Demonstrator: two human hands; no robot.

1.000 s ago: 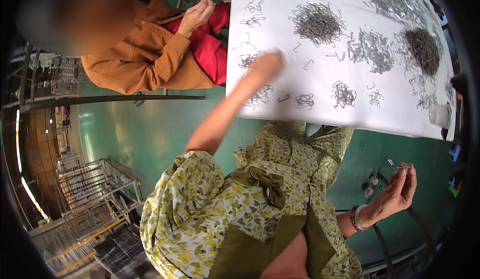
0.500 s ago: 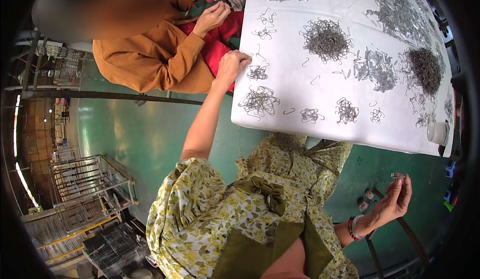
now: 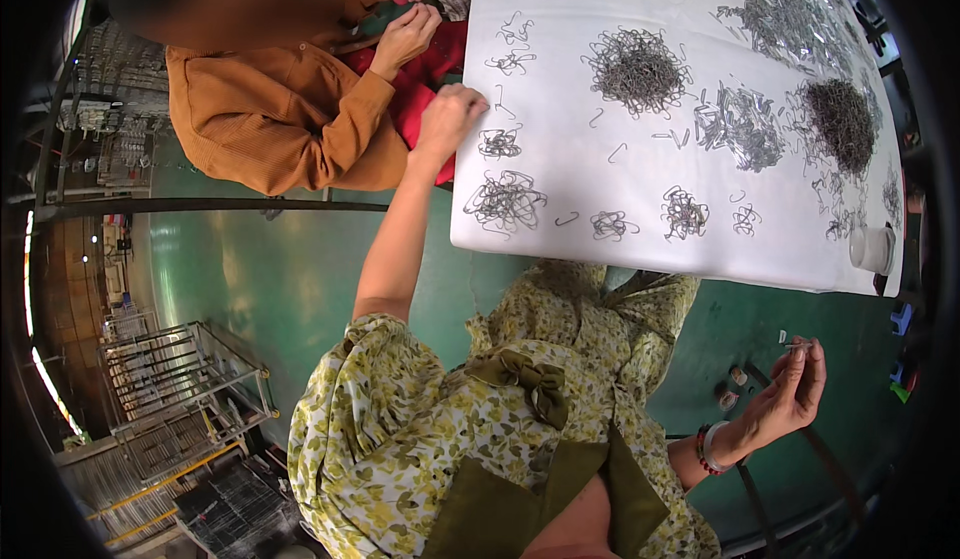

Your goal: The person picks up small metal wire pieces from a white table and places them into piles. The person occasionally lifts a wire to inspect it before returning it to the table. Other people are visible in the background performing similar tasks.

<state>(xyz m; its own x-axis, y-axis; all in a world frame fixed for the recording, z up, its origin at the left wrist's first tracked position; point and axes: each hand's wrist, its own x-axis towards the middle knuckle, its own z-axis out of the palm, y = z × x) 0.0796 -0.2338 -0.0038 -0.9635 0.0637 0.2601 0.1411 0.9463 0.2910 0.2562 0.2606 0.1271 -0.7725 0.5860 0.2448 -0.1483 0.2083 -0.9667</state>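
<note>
Left hand closed over small wire hooks at the left edge of the white surface, by the small hook cluster.

Right hand at 4 o'clock, off the surface, pinching one thin hook between fingertips. Best kept to one cluster at a time: lifting gently, shaking tangles loose, leaving the big tangled pile at 6 o'clock of the left hand undisturbed.

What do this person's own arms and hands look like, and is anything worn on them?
Both forearms are bare. The left hand has no glove, and a short puffed sleeve in yellow-green floral print covers the upper arm. The right hand is bare too; its wrist carries a pale bangle beside a dark red beaded bracelet. No rings are clear enough to tell.
</note>
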